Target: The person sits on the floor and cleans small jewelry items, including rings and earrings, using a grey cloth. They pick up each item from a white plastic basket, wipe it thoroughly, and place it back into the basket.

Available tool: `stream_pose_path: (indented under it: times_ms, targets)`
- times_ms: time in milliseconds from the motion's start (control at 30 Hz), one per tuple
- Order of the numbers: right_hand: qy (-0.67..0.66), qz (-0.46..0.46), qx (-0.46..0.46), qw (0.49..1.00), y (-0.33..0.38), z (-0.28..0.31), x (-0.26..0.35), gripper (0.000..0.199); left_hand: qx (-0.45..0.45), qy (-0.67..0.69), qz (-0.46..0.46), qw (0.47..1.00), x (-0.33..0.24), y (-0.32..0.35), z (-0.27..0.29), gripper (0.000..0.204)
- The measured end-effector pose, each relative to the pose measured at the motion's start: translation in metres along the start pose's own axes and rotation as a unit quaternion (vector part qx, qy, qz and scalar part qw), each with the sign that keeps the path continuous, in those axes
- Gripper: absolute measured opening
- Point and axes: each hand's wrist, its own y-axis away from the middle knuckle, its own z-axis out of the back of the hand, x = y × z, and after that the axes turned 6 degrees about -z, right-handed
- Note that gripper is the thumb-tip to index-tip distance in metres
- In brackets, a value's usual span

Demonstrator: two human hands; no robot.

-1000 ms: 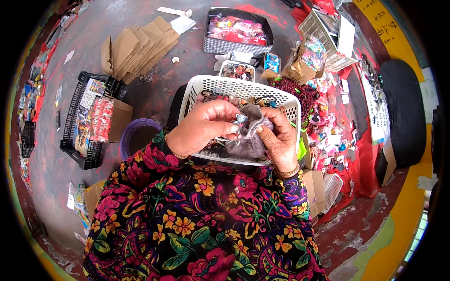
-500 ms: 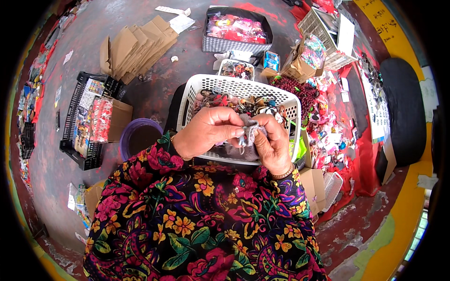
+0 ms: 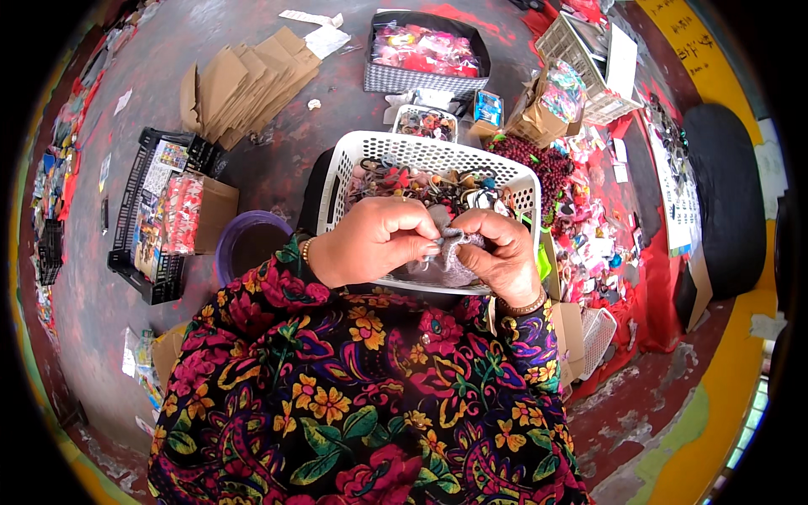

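Fingers (image 3: 421, 240) of the left hand (image 3: 370, 240) are curled inward, with the tips pinched onto the upper left edge of a small grey fuzzy fabric piece (image 3: 450, 257). The right hand (image 3: 501, 252) mirrors this: its fingers are bent and closed on the right side of the same fabric piece, thumb toward the centre. Both hands meet at the fabric, nearly touching each other. How much of the piece lies inside each grip cannot be told, since the fingers cover it.

The fabric piece sits between the two hands, directly above the near rim of a white perforated plastic basket (image 3: 353, 164). The basket holds a mixed heap of small coloured accessories (image 3: 421, 181). Each wrist carries a beaded bracelet, and both forearms wear sleeves of dark floral-patterned cloth (image 3: 337, 379).

Surroundings on the grey floor:
- A purple round plastic tub (image 3: 244, 240) stands just left of the basket.
- A black plastic crate (image 3: 139, 219) with packaged goods lies further left.
- A stack of flat brown cardboard pieces (image 3: 244, 80) lies at upper left.
- A dark checked bin of pink and red packets (image 3: 425, 50) stands beyond the basket.
- A pile of dark red beads (image 3: 539, 156) lies to the right of the basket.
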Motion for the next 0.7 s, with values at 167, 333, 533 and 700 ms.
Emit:
stream_pose_path:
  times_ms: [167, 333, 533, 700]
  targets:
    - [-0.095, -0.109, 0.000, 0.990, 0.002, -0.005, -0.003, 0.014, -0.010, -0.063, -0.071, 0.995, -0.006, -0.003, -0.003, 0.008]
    - [-0.108, -0.142, -0.025, 0.984, 0.000, -0.009, -0.001, 0.011, -0.024, -0.066, -0.052, 0.996, -0.004, -0.003, -0.005, 0.008]
    - [-0.035, -0.139, -0.048, 0.989, -0.004, -0.014, 0.010, 0.009, -0.041, 0.029, 0.064, 0.997, -0.001, 0.000, -0.008, 0.004]
    - [0.155, -0.083, -0.164, 0.971, -0.006, -0.019, 0.008, 0.010, -0.069, 0.124, 0.132, 0.981, 0.003, 0.001, -0.008, 0.001]
